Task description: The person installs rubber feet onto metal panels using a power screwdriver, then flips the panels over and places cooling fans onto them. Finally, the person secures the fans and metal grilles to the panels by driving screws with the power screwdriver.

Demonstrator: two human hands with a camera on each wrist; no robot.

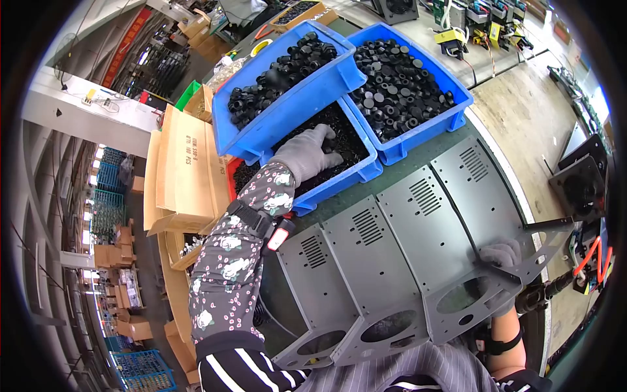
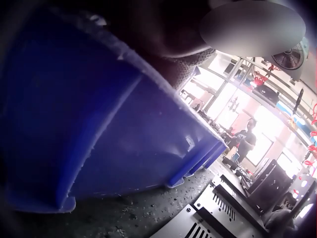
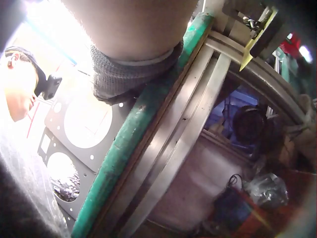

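Note:
In the head view my grey-gloved left hand reaches into the lower blue bin, thumb and forefinger spread apart over small black pieces resembling screws. The other fingertips are hidden. Several dark grey sheet-metal panels with slots and large oval holes lie overlapping on the bench. My gloved right hand rests at the rightmost panel, beside its bent edge, which covers part of the hand; I cannot tell whether it holds anything. The left wrist view is filled mostly by a blue bin wall.
A tilted blue bin of black plastic parts sits over the lower bin's back. Another blue bin of round black caps stands to its right. Cardboard boxes flank the left side. A green bench edge runs below my right wrist.

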